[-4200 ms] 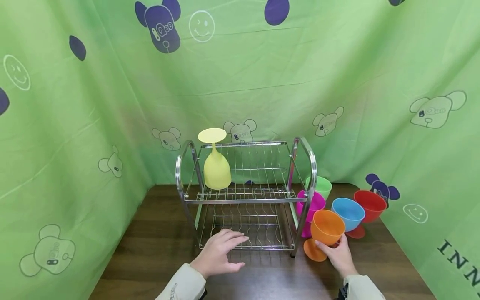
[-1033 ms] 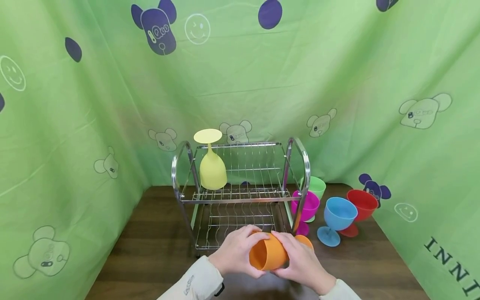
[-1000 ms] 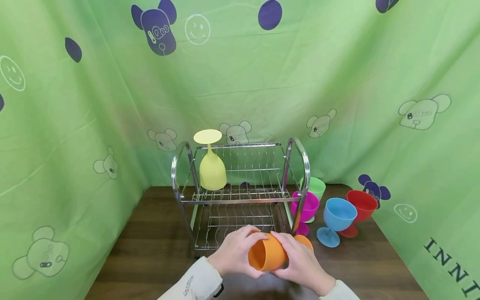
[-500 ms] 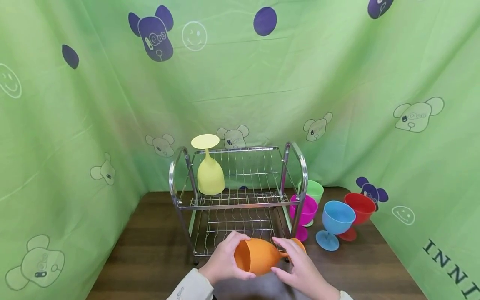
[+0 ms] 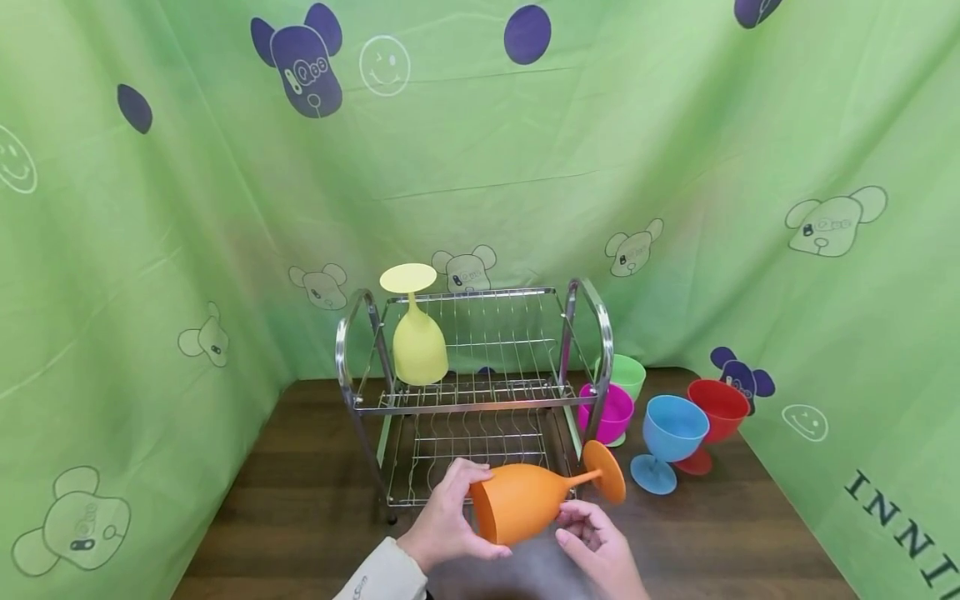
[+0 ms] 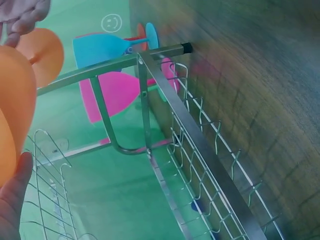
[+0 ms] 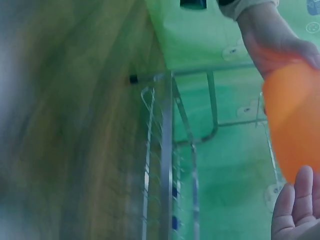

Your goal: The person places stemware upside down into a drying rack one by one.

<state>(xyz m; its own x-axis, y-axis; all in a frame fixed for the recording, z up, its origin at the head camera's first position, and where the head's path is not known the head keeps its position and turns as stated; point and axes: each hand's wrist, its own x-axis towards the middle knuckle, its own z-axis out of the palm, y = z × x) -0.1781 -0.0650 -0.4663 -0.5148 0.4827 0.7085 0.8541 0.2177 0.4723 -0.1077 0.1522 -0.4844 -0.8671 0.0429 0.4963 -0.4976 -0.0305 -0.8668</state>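
1. Far left, only the head view catches the yellow goblet (image 5: 420,348), upside down on the rack (image 5: 474,408).
2. Here's the left hand (image 5: 446,518), gripping the orange goblet (image 5: 523,502) by its bowl, aloft in the near middle.
3. Its foot, partly hidden by the right hand (image 5: 602,548) half a second ago, now shows whole! Mouth left, foot right, long axis slanting sideways.
4. The right hand's fingers bend loosely, grasping nothing, just beside the bowl; touching or apart, can't tell.

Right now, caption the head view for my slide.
Left hand holds an orange goblet sideways, right hand nearby, in front of a wire rack bearing an upturned yellow goblet.
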